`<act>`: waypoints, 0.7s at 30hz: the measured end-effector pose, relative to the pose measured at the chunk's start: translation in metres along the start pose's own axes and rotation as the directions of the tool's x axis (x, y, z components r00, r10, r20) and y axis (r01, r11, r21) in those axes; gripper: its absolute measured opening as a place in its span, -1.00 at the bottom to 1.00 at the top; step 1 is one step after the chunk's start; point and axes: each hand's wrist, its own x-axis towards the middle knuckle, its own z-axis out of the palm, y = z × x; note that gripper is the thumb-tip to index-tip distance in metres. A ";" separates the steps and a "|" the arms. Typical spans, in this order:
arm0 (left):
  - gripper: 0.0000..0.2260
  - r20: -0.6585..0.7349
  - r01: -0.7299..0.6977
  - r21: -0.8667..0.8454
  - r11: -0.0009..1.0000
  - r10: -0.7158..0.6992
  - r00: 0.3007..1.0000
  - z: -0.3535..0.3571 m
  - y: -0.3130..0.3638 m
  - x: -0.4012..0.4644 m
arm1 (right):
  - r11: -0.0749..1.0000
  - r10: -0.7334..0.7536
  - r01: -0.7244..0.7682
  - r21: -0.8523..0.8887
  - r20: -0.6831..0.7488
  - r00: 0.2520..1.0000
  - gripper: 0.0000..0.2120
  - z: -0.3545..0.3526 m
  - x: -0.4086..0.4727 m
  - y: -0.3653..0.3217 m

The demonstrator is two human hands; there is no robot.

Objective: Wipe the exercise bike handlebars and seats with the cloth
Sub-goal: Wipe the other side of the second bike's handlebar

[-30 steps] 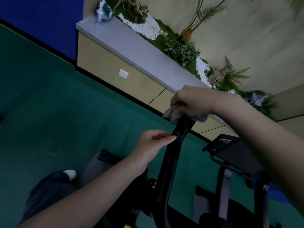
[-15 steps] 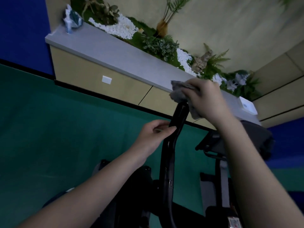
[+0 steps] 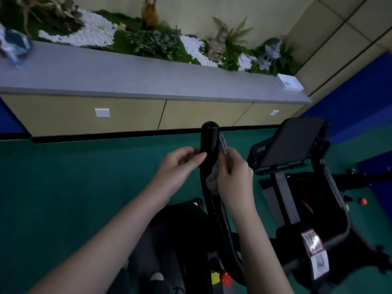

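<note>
A black handlebar [image 3: 209,141] of the exercise bike rises upright in the middle of the head view, its rounded tip bare. My right hand [image 3: 234,177] grips a grey cloth [image 3: 214,179] and holds it against the bar's right side, below the tip. My left hand [image 3: 180,166] is at the bar's left side at the same height, its fingertips touching the bar. The bike's console [image 3: 292,143] stands to the right. No seat is in view.
A long counter [image 3: 148,81] with beige cabinet fronts, plants and white pebbles runs along the wall ahead. A white box [image 3: 289,82] sits at its right end. Green floor [image 3: 74,187] lies to the left. The bike's frame with a red knob [image 3: 224,276] is below.
My right hand has slid the cloth down off the handlebar's tip, which now shows bare. The left hand stays at the bar. The camera has turned level.
</note>
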 end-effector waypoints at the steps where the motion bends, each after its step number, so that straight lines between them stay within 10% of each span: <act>1: -0.92 0.012 0.000 0.022 1.000 0.000 1.000 -0.002 0.001 0.002 | 1.000 -0.003 0.003 -0.027 0.003 1.000 -0.80 -0.001 -0.007 0.003; 13: -0.93 0.092 -0.012 0.072 0.997 0.005 0.996 -0.009 0.001 0.011 | 0.982 0.136 -0.168 -0.087 -0.297 0.945 -0.72 0.013 -0.057 0.003; 21: -0.94 0.090 -0.024 0.053 0.998 0.019 0.996 -0.008 -0.001 0.009 | 0.991 -0.031 -0.024 -0.131 -0.401 0.915 -0.90 0.018 -0.049 0.002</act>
